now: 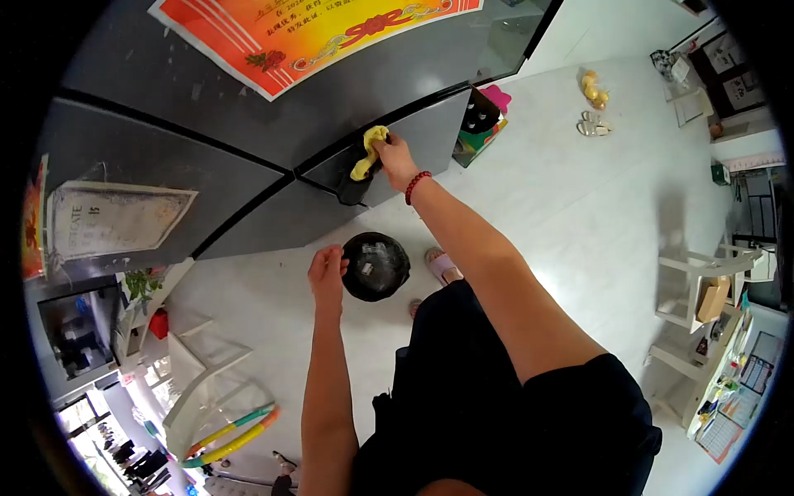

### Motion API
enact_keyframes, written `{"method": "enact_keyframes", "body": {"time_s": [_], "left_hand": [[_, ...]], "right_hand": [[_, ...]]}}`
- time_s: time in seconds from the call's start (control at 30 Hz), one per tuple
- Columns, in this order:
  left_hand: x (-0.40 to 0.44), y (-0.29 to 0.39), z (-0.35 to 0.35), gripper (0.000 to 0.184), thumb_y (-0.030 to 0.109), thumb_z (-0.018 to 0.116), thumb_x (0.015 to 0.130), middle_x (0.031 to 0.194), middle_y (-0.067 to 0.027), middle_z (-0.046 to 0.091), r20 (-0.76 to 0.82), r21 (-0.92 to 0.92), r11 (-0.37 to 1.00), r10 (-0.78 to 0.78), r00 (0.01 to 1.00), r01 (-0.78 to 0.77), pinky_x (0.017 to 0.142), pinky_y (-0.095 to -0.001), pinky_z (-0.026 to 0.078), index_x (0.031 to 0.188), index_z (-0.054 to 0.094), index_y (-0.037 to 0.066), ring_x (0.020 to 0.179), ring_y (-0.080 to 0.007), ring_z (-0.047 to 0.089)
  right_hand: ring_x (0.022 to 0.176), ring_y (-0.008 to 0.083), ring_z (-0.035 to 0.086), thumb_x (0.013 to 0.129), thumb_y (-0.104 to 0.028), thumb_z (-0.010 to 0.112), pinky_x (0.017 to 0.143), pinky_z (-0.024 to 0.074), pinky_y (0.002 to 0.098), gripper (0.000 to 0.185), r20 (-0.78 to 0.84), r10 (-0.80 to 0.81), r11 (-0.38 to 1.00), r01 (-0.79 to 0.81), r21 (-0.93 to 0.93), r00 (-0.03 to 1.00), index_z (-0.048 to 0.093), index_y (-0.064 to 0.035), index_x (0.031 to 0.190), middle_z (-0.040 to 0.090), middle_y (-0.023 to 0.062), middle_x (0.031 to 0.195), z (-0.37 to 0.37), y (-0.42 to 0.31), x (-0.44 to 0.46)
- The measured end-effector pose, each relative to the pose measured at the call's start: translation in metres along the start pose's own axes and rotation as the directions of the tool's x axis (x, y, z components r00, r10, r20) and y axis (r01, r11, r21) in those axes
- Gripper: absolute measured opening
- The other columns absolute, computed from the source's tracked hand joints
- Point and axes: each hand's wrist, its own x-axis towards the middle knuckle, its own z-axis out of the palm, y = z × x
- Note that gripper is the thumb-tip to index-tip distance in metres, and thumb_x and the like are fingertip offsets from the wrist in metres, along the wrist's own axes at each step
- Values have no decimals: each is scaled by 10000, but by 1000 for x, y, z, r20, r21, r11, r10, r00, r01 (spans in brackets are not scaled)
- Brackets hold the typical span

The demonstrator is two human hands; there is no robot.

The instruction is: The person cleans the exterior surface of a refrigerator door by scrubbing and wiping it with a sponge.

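My right hand [395,159], with a red bead bracelet at the wrist, grips a crumpled yellow cloth [370,152]. The cloth lies against a dark recess [354,183] in the front of a grey cabinet [426,136]. Lower and to the left, my left hand [328,270] is closed at the rim of a black round bin [376,266]. Whether its fingers pinch the rim is too small to tell. Some pale scraps show inside the bin, which hangs or stands over the white floor.
A red and yellow printed sheet [314,33] and a certificate [116,219] are on the cabinet doors. A box [481,136] stands beside the cabinet. Colored hoops [234,438] and a white chair [198,384] are lower left; sandals [593,124] lie upper right.
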Motion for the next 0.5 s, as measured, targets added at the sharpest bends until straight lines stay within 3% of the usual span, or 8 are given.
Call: {"method": "enact_keyframes", "body": {"time_s": [0.03,0.13,0.17,0.23,0.27,0.33,0.4,0.5], "left_hand": [[-8,-7,-4,221,246,530,930,920,-1,602,-11,-6,1000,-24,1000,24,696,-239,463,1028,603,62,767,-101,576],[-26,-29,-10,196,219,540,927,912,2,602,-16,-19,998,-68,998,68,686,-236,464,1030,600,64,750,-84,568],[-29,-35,-11,193,215,543,926,912,2,602,-22,-16,997,-76,997,76,682,-233,463,1033,600,64,745,-79,566],[-30,-39,-3,195,214,549,925,913,1,607,-56,-57,998,-35,998,32,678,-224,461,1036,602,63,740,-73,562],[-27,-39,3,196,214,552,925,914,0,609,-71,-76,997,-15,997,9,676,-220,461,1038,603,63,737,-70,560],[-13,-54,12,212,225,556,924,913,-2,615,-56,86,993,87,995,-82,672,-214,462,1048,601,59,741,-69,565],[-1,-62,33,225,222,557,924,912,-4,622,-87,-37,999,10,996,-14,670,-221,472,1070,594,54,743,-72,569],[42,-94,60,231,222,553,925,910,-14,620,-20,15,972,234,972,-234,678,-232,476,1076,592,52,755,-87,574]], "right_hand": [[720,141,500,859,-150,535,608,404,293,417,-14,-16,999,15,-34,1000,475,2,1242,553,46,855,-2,3,3],[778,167,533,864,-128,545,660,433,318,362,-123,-122,992,123,4,985,529,13,1197,590,72,928,-1,27,24],[847,188,552,865,-103,556,717,447,330,291,-160,-93,995,85,-55,983,580,21,1127,608,93,988,-4,29,28],[779,171,575,844,-60,542,685,457,325,230,-245,45,995,-64,-72,968,598,54,1036,634,97,875,-5,31,38],[776,172,574,844,-61,539,674,457,332,226,-221,79,994,-93,-53,972,601,51,1030,634,94,875,-9,34,47],[757,176,568,844,-86,556,652,454,340,211,-213,128,989,-142,-52,969,604,48,1000,625,92,871,-20,51,65],[757,174,559,843,-95,563,648,455,335,212,-171,142,988,-149,-29,975,597,45,999,615,88,881,-17,32,53],[895,214,559,842,-122,612,723,475,345,275,34,80,986,-84,141,996,560,11,1077,589,79,987,-22,18,43]]}}
